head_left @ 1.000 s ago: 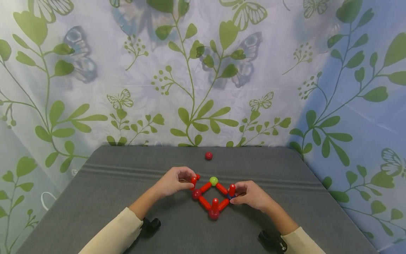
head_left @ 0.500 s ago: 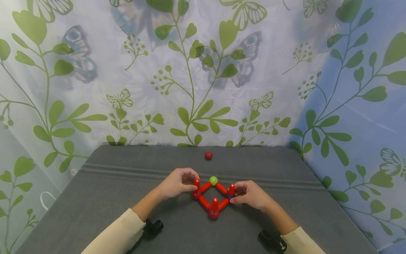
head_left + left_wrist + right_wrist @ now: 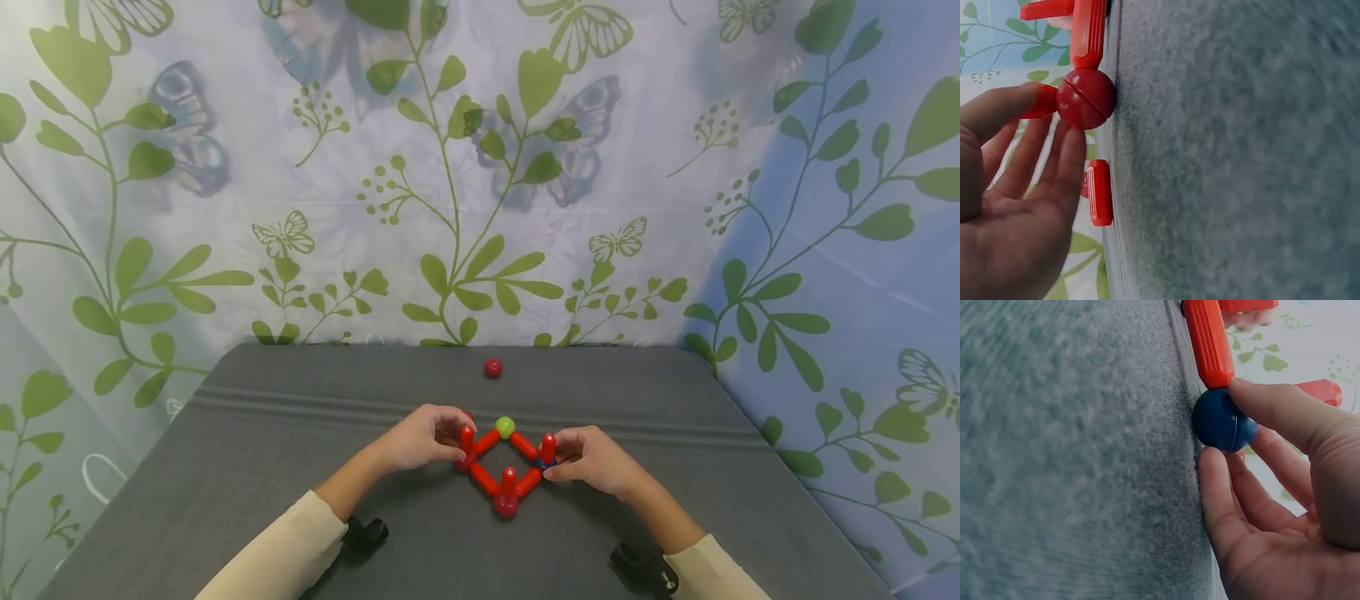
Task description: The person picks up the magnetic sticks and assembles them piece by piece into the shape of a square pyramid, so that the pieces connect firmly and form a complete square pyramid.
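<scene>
A square of red sticks joined by balls lies on the table: a green ball at the back, a red ball in front with an upright red stick on it. My left hand pinches another upright stick on the square's left red ball; in the left wrist view its fingertips also touch that ball. At the right corner my right hand pinches the blue ball between thumb and fingers. A third upright stick rises from the blue ball.
A loose red ball lies farther back on the grey table. One more red stick lies close by the left hand, mostly hidden behind it in the head view. A patterned curtain hangs behind the table.
My left hand has brought its red stick rightward onto the left red ball, where it now stands upright, and the fingers have come down around the joint. My right hand stays on the blue ball.
</scene>
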`<state>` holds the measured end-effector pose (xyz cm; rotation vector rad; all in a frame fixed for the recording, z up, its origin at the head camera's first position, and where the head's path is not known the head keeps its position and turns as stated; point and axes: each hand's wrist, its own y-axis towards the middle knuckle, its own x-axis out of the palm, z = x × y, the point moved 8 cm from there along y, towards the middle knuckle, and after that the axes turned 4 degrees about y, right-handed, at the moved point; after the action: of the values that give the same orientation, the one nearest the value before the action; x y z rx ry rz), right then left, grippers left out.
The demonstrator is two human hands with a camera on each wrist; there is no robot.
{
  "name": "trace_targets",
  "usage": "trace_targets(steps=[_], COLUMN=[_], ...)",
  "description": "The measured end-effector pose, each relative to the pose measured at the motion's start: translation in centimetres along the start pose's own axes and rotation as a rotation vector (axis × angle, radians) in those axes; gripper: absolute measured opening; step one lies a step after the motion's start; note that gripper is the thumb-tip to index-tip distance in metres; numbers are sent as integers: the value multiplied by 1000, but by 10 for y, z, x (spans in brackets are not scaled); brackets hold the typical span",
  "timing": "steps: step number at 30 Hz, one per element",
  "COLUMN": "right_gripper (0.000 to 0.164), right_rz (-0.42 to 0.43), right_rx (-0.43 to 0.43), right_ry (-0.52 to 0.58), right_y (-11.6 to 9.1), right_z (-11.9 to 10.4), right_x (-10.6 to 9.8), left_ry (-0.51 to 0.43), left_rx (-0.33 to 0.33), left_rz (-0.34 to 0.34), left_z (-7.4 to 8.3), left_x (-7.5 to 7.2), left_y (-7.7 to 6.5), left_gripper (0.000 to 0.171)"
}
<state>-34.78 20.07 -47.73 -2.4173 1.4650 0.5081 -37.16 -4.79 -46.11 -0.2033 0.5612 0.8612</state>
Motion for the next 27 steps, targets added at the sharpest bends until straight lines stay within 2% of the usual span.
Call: trace_targets(steps=[4,6,8,10,14,17,21,27], right_gripper=[31,34,33,29,24,27,31,33], right_rz=[104,163,179,137,-50,-139,-127,-99], right_rx=[38,76,102,116,92,64,48,14], right_ry=[-20,-2,45,108,197,207,187,105], right_y=[0,-1,-3,-5,-11,-16,-16,-13], right_z=[5,7,8,6,-2,-8,-9,-6], right_x=[-5,-7,-5,1,18,26,22,15], left_ry=[104,135,158,175,184,205,232,201], left_rx=[-1,-8,-21,-35,-52,-47,-40,-56], left_rz=[-42,-44,-32,-19,7,34,60,43], left_z=[-2,-2,-2,-2,0,6,17,31], left_x=[6,7,8,9,13,18,28,48], left_y=[2,3,3,1,-5,-10,-16,-26], left_gripper=[27,25,24,24,22,20,20,19])
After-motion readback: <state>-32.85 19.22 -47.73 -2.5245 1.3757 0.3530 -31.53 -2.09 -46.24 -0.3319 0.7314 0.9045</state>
